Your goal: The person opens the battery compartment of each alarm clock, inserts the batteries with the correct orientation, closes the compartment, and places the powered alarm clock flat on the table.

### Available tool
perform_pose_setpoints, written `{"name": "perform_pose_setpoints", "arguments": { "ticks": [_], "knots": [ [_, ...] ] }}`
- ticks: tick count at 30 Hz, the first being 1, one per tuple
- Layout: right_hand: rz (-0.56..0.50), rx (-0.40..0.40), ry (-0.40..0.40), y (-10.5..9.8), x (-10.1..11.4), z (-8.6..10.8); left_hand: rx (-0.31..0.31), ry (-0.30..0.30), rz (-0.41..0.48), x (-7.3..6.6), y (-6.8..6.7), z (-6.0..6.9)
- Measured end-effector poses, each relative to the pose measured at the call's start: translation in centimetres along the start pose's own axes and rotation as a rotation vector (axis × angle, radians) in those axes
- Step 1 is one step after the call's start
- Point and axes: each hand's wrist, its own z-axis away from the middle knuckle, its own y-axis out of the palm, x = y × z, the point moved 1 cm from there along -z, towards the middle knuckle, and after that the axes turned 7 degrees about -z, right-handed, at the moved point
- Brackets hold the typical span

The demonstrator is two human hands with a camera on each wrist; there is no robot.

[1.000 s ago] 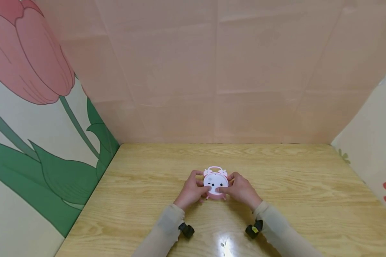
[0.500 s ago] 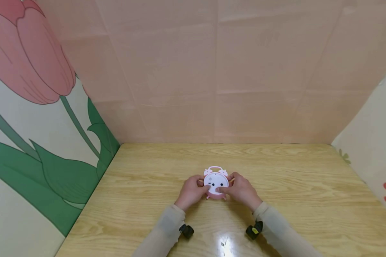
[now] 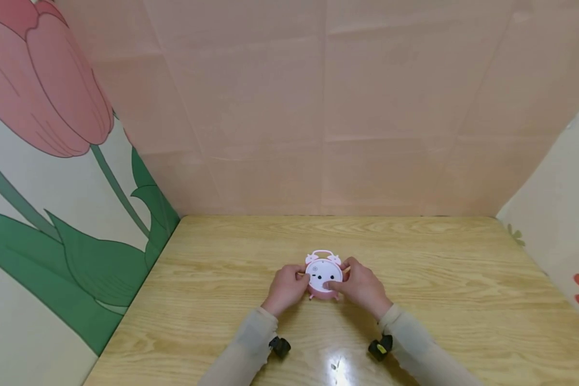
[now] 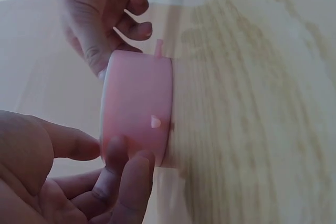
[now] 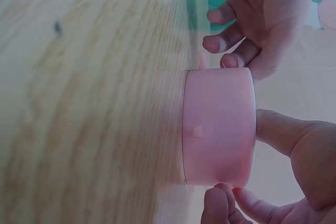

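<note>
A pink twin-bell alarm clock (image 3: 324, 269) lies flat on the wooden table, its white back with small dark knobs facing up. Its bells and handle point away from me. My left hand (image 3: 287, 289) holds the left side, thumb at the rim of the back and fingers along the pink case. On the other side my right hand (image 3: 365, 288) grips it, thumb on the white back and fingers at the side. Both wrist views show the pink case (image 4: 137, 90) with its little feet. The clock's front is hidden against the table.
The wooden table (image 3: 222, 257) meets a pink backdrop (image 3: 251, 107) at the rear. A tulip-printed wall (image 3: 91, 214) stands on the left, a pale flowered wall (image 3: 559, 214) on the right. Each sleeve carries a black wrist camera (image 3: 281, 347).
My left fingers have drawn in, and the left thumb has slid from the white back toward the clock's left rim. Clock and right hand stay nearly in place.
</note>
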Motion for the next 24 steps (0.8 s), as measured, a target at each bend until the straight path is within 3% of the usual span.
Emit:
{"name": "perform_pose_setpoints", "arguments": {
  "ticks": [9, 19, 24],
  "knots": [
    [0.009, 0.005, -0.027, 0.06, -0.02, 0.08, -0.018, 0.04, -0.056, -0.2, -0.29, 0.04],
    [0.042, 0.004, -0.044, -0.09, -0.12, 0.12, -0.035, 0.033, -0.081, -0.22, -0.44, -0.16],
    [0.057, 0.024, -0.014, 0.04, -0.37, 0.19, -0.037, 0.018, -0.1, -0.01, -0.19, 0.07]
  ]
}}
